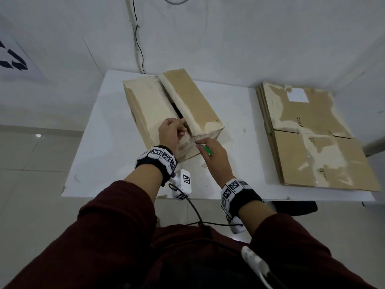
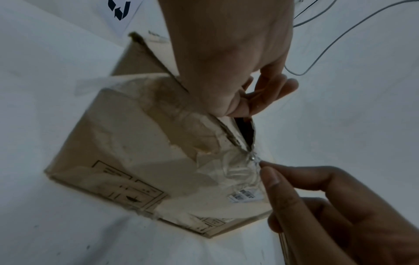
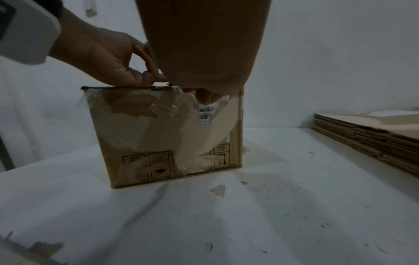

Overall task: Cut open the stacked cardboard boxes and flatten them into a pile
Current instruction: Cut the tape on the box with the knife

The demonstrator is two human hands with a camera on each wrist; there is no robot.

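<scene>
A taped cardboard box [image 1: 145,101] stands on the white table [image 1: 100,155], its top seam slit open along the middle. My left hand [image 1: 181,127] curls its fingers into the near end of the slit and grips the left flap's edge. My right hand [image 1: 203,142] holds a green cutter [image 1: 207,150] at the box's near top edge, where clear tape [image 2: 226,170] still bridges the seam. The left wrist view shows my left hand [image 2: 249,100] at the slit and the right hand [image 2: 294,188] against the tape. The right wrist view shows the box front [image 3: 158,134] with printed symbols.
A pile of flattened boxes [image 1: 312,138] lies on the right of the table, also low at the right in the right wrist view [image 3: 367,136]. Tape scraps [image 3: 218,191] litter the table in front of the box. The wall stands close behind. A cable [image 1: 138,38] runs down it.
</scene>
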